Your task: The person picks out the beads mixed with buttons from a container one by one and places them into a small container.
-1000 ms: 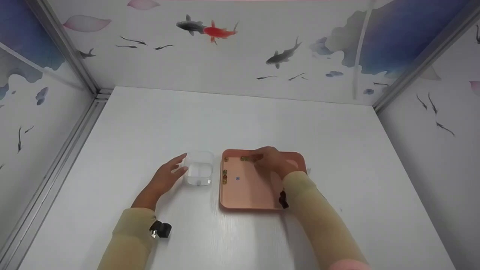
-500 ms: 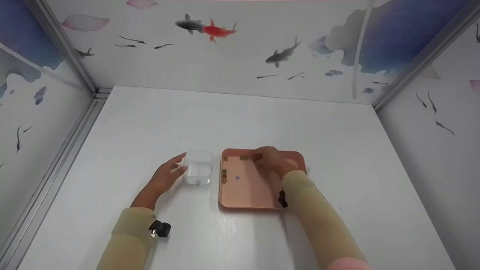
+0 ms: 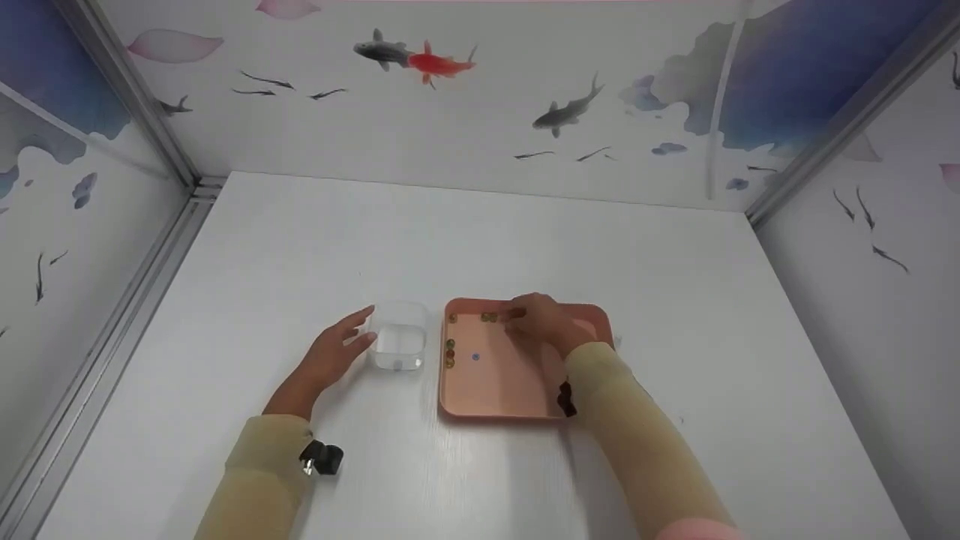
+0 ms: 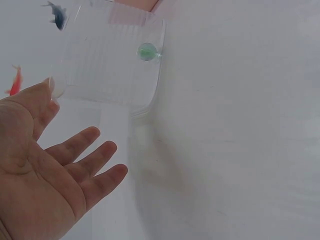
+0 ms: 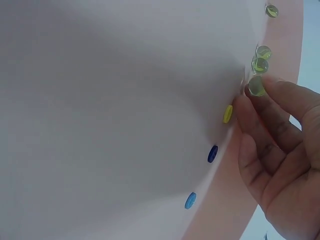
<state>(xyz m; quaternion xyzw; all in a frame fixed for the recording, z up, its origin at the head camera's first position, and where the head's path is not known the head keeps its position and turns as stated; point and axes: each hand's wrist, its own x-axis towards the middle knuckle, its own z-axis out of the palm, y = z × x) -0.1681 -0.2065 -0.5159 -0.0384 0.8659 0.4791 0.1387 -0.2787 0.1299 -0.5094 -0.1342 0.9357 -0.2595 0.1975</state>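
Observation:
My right hand [image 3: 541, 319] is over the far side of the pink tray [image 3: 495, 401]. In the right wrist view its thumb and fingers pinch a glass marble [image 5: 257, 86] close to the tray wall. Two more marbles [image 5: 260, 64] sit right beside it, and another marble [image 5: 271, 10] lies farther along. My left hand [image 3: 330, 360] is spread at the left side of a clear plastic container [image 3: 399, 341], a fingertip at its edge; firm contact cannot be told. One green marble [image 4: 147, 51] shows in that container.
Along the tray wall near my right hand lie a yellow button [image 5: 228, 114], a dark blue button [image 5: 213, 154] and a light blue button [image 5: 190, 200]. Several marbles [image 3: 450, 353] line the tray's left side, with a small blue button [image 3: 475, 357] nearby. Patterned walls enclose the white table [image 3: 360, 240].
My right hand's fingers have shifted very slightly at the far side of the tray. The left hand, container and tray stay in place.

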